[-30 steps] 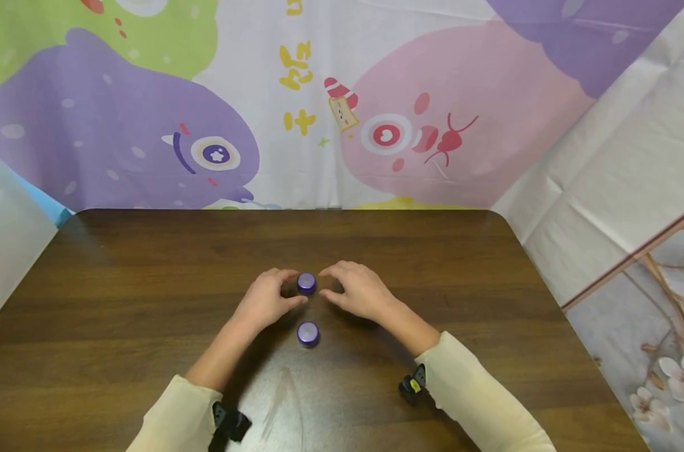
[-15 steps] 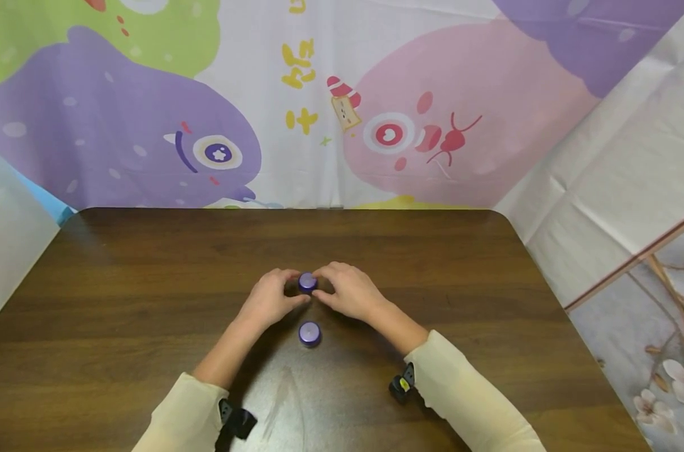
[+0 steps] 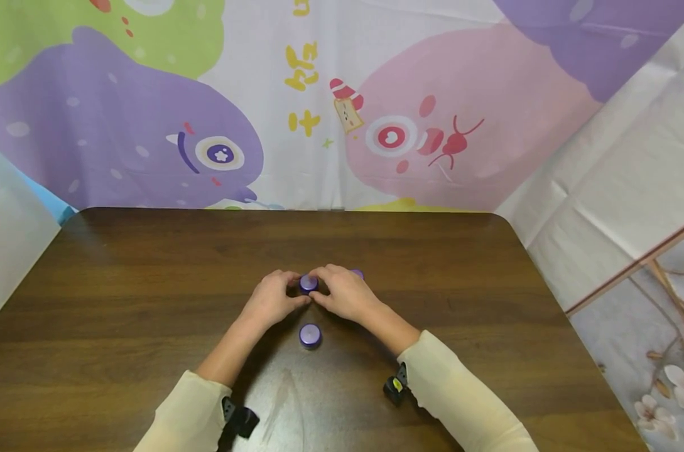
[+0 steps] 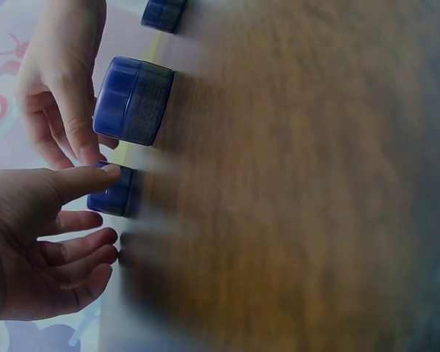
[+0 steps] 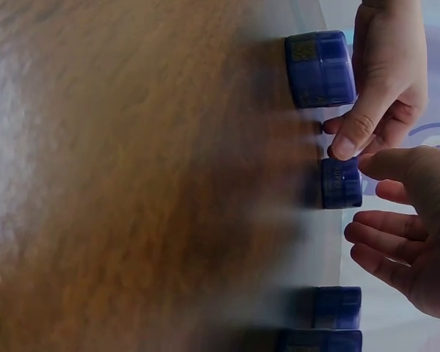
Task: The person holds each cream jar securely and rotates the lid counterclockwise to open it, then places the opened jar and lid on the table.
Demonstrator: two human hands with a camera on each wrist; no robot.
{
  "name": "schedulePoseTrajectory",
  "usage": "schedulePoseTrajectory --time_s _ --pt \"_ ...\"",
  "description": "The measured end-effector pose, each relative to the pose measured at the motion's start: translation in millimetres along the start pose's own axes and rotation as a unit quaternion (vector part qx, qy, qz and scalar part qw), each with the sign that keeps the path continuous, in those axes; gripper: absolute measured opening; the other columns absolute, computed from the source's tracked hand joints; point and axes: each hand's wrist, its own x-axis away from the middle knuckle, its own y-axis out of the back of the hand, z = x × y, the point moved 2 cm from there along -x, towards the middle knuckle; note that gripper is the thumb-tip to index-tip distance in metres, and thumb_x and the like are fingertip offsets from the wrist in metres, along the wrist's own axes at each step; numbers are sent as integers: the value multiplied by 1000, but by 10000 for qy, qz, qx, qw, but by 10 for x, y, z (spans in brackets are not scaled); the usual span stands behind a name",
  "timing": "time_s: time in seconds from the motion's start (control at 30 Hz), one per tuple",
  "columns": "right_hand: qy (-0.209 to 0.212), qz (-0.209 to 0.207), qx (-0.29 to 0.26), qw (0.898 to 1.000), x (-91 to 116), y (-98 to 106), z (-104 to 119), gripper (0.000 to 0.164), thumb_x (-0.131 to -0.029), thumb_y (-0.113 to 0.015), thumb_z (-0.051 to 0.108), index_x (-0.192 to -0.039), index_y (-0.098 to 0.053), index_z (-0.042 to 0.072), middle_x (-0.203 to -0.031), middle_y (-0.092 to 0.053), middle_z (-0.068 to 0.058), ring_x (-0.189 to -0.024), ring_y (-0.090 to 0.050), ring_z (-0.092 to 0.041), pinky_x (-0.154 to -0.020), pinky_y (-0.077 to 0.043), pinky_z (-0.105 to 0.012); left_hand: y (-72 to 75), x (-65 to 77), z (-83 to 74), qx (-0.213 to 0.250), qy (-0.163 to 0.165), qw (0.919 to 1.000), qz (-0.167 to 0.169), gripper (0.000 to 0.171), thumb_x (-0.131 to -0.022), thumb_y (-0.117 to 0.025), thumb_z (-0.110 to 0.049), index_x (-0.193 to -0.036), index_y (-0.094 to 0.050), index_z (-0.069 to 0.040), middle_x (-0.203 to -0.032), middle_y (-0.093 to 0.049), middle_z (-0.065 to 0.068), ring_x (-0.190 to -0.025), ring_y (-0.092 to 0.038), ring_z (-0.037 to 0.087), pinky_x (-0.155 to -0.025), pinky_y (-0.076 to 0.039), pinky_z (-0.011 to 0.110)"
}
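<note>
A small round purple-blue jar (image 3: 309, 284) with a shiny lilac lid stands on the table between both hands. My left hand (image 3: 271, 298) grips its left side, index finger behind and thumb in front. From the right, my right hand (image 3: 343, 292) holds the same jar, its thumb and index finger meeting those of the left. In the left wrist view the left thumb lies against that jar (image 4: 116, 192). Closer to me a second, similar jar (image 3: 310, 336) stands untouched. Behind the right hand peeks the lid of another jar (image 3: 357, 274), mostly hidden.
Two jars, an upper one (image 5: 337, 308) and a lower one (image 5: 321, 343), stand by the right hand in the right wrist view. The brown wooden table (image 3: 149, 270) ends at a cartoon-printed curtain (image 3: 319, 157).
My right hand has moved left and closed in on the jar from a small distance; the left hand stayed about it. A purple lid has come into view behind the right hand.
</note>
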Motion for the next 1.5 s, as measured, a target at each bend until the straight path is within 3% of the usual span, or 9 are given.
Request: schedulePoseTrajectory --time_s 1.03,1.5 --pt "-212 392 -127 9989 -101 -110 -6 49 -90 -62 28 -132 -51 5 -125 -59 -11 -116 -57 -23 -96 -48 -34 -18 -73 -6 -538 -124 9984 -116 40 -80 -74 -23 -110 -64 2 -99 -61 15 -93 -59 29 -84 -49 42" --pt "-143 243 -308 9991 -98 -99 -5 44 -87 -64 26 -123 -56 3 -110 -61 -8 -96 -60 -17 -82 -51 -27 -37 -75 16 -359 -128 9992 -135 44 -76 -76 -23 -110 -64 2 -100 -62 14 -95 -59 29 -85 -49 43"
